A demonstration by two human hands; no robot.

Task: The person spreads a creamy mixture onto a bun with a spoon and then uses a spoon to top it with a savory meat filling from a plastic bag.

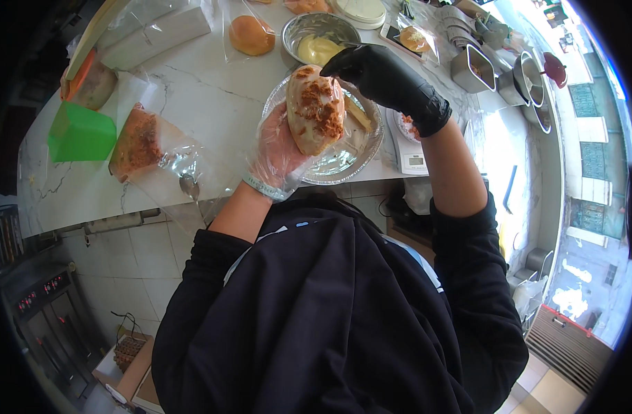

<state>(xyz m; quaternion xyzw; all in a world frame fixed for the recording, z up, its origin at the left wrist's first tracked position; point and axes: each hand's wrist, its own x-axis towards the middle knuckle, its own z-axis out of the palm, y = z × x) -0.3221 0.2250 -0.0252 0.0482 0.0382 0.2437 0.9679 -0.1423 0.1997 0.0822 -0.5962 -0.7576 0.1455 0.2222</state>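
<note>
In my left hand (276, 146), covered by a clear plastic glove, rests an oval bread bun (305, 127) with a pale coating and patches of brown crumbly topping. My right hand (381, 77) wears a black glove. Its fingers come together at the bun's upper right end; whatever they pinch is hidden. Below the bun sits a round foil tray (361, 153) with a pale strip of food (358, 114) inside. Just beyond both hands stands a metal bowl (293, 31) of yellow cream (318, 50), a utensil's dark end at its right side.
At left are a bag of brown crumbly topping (138, 141), a spoon (189, 185) and a green container (81, 132). A bagged bun (251, 36) lies at the back. A digital scale (414, 161), a phone (401, 43) and metal containers (472, 71) are to the right.
</note>
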